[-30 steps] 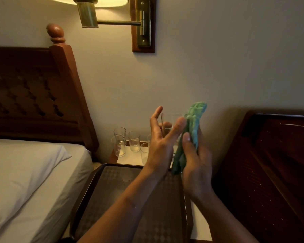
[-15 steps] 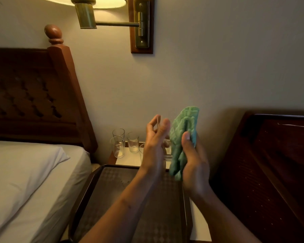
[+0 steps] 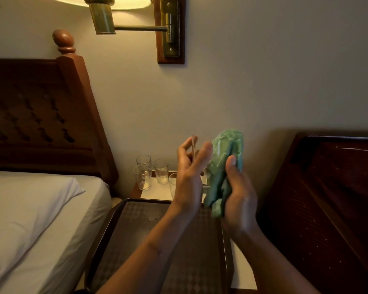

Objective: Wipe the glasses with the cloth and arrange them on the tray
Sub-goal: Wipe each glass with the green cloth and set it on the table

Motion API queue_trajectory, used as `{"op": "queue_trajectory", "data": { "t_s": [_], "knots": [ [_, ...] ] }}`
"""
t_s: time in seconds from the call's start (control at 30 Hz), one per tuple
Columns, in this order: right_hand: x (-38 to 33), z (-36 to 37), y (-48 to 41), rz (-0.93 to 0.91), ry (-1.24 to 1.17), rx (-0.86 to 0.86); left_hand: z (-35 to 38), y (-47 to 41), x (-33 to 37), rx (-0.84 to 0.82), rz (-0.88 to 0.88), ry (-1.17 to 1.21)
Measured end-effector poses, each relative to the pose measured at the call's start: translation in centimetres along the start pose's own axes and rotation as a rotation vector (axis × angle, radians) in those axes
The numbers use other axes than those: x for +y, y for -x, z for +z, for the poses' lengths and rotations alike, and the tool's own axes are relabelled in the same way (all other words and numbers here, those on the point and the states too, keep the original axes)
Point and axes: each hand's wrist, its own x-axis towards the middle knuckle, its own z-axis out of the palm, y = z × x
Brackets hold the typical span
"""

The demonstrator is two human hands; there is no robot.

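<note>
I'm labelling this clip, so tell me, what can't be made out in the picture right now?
Head view:
Held glass: only a rim sliver shows; the left hand and the cloth in the right hand cover the rest.
Nightstand glasses: the left hand hides one partly, so the count is unsure.
Lamp: shade cut by the top edge.
Tray: near end hidden by forearms.

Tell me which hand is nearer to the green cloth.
Right. The right hand grips the cloth; the left hand is just left of it, holding a glass.
</note>
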Motion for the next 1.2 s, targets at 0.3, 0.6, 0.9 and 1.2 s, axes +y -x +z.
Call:
{"op": "queue_trajectory", "data": {
  "t_s": [0.3,0.6,0.9,1.2],
  "knots": [
    [-1.1,-0.4,-1.4,-0.047,0.002,0.017,0.0,0.6,-0.4,-0.070,-0.091,0.060],
    [2.7,0.1,2.2,-0.160,0.320,-0.214,-0.1,-2.0,0.9,0.105,-0.048,0.143],
    [-1.3,-0.9,-1.5,0.373,-0.514,0.089,-1.6,-0.8,-1.4,-0.102,0.284,0.012],
    [-0.5,-1.4,-1.5,0.502,-0.551,0.019,-2.7,-1.0,-1.7,-0.081,0.239,-0.063]
  ]
}}
